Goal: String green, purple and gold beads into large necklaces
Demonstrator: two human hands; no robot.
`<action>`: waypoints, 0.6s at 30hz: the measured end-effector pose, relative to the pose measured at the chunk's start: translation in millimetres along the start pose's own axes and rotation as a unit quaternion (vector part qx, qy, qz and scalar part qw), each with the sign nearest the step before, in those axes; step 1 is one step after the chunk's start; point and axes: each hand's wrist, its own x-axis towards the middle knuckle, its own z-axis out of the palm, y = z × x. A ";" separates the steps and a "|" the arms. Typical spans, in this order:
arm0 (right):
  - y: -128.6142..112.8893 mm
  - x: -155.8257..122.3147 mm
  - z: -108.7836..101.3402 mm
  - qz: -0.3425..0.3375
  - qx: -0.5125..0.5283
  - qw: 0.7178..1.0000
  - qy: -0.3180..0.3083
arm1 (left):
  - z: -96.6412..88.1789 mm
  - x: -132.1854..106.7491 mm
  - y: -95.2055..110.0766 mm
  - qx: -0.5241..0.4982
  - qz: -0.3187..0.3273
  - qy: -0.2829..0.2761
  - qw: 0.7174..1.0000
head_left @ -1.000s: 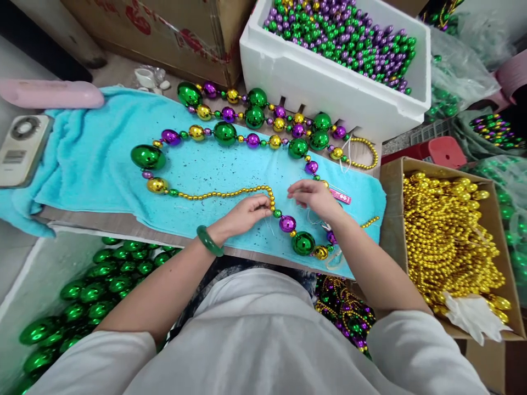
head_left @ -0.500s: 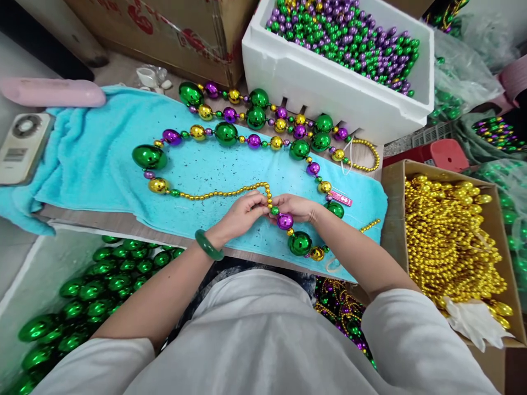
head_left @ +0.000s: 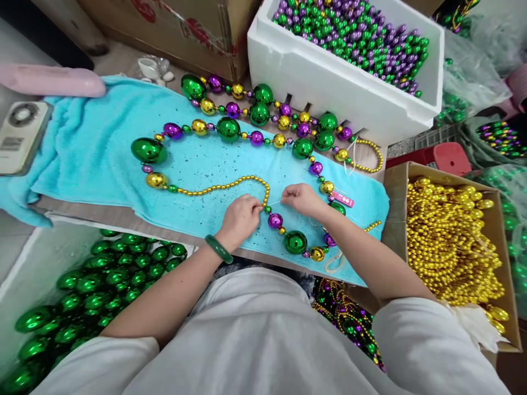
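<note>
A bead necklace (head_left: 228,129) of green, gold and purple balls lies in a loop on the blue towel (head_left: 197,164). My left hand (head_left: 242,216) is closed at the end of its small gold bead strand (head_left: 222,187), pinching beside a small green bead (head_left: 267,209). My right hand (head_left: 302,198) is closed in a pinch on a thin pale thread (head_left: 275,203), which runs taut between the two hands. Just below the hands lie a purple ball (head_left: 275,220) and a large green ball (head_left: 295,242). A pink needle packet (head_left: 343,198) rests right of my right hand.
Another bead strand (head_left: 259,114) lies along the towel's far edge before a white foam box (head_left: 346,82) of small beads. A carton (head_left: 395,208) of gold beads stands right. Large green balls (head_left: 119,274) fill the lower left. A pink case (head_left: 53,80) and white device (head_left: 23,137) sit left.
My hands, together before, are now apart: the right has drawn away to the right, stretching the thread between them. The beads near them have shifted slightly left.
</note>
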 end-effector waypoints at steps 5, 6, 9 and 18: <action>6.8 -1.0 -9.6 0.013 -0.074 0.997 0.014 | -6.5 -8.3 -4.6 0.135 0.066 0.032 0.988; 9.2 -1.0 -11.9 0.020 -0.078 0.997 0.012 | -8.8 -10.2 -7.2 0.145 0.069 0.041 0.986; 17.9 -2.2 -19.2 0.036 -0.060 0.997 0.015 | -16.3 -15.7 -17.5 0.149 0.074 0.056 0.984; 17.9 -20.0 -28.9 0.033 0.168 0.985 0.030 | -29.7 -9.5 -19.7 -0.162 -0.019 0.043 0.986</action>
